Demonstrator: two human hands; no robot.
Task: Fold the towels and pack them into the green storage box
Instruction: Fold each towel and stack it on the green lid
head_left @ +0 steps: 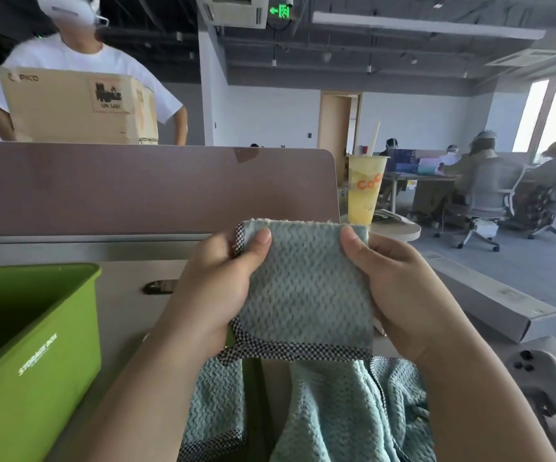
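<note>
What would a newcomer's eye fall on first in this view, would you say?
The folded blue-green towel held up at centre, with the left hand and the right hand gripping its sides, draws the eye first. Next comes the bright green storage box at the lower left, then the yellow drink cup behind the towel to the right.

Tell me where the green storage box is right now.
In the head view the green storage box stands on the desk at the lower left, open-topped, just left of the left hand that grips the folded towel.
</note>
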